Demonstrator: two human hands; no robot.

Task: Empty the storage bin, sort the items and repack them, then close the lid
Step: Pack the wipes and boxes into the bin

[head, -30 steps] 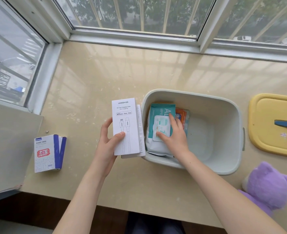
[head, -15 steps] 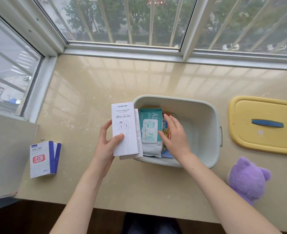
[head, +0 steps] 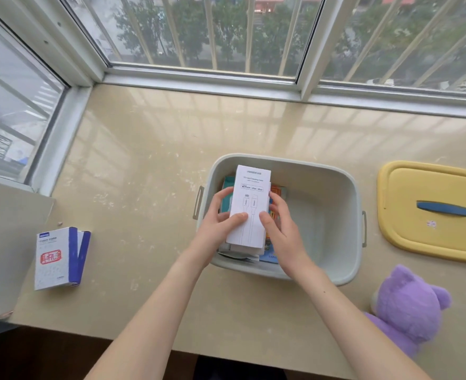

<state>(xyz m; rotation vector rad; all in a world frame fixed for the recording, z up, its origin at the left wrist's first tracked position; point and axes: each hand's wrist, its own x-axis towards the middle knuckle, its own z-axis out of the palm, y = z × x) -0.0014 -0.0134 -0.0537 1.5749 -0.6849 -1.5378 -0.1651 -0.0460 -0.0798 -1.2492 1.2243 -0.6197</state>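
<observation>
— Where is the white cable box (head: 249,207)?

— Over the left half of the grey storage bin (head: 355,215), which stands open on the counter (head: 149,160). The person holds it between both hands. Whether its underside touches the packs below cannot be told.

— How do the hands sit on it?

— The left hand (head: 218,226) grips the left long edge, with the thumb pressed on the printed face. The right hand (head: 283,229) grips the right long edge the same way. Both thumbs lie on the nearer half of the box.

— Which way does it point?

— Its long axis runs from the person toward the window, with the far end leaning slightly right. The printed face is up, the brand line at the far end and the cable drawing running lengthwise.

— What shows beneath it?

— A teal wipes pack (head: 227,185) shows at its left and an orange packet (head: 279,191) at its right, both inside the bin.

— And the lid?

— The yellow lid (head: 431,242) lies flat on the counter to the right of the bin, apart from it. A purple plush bear (head: 407,305) sits nearer the person than the lid. A blue-and-white box (head: 56,259) lies well to the left.
</observation>
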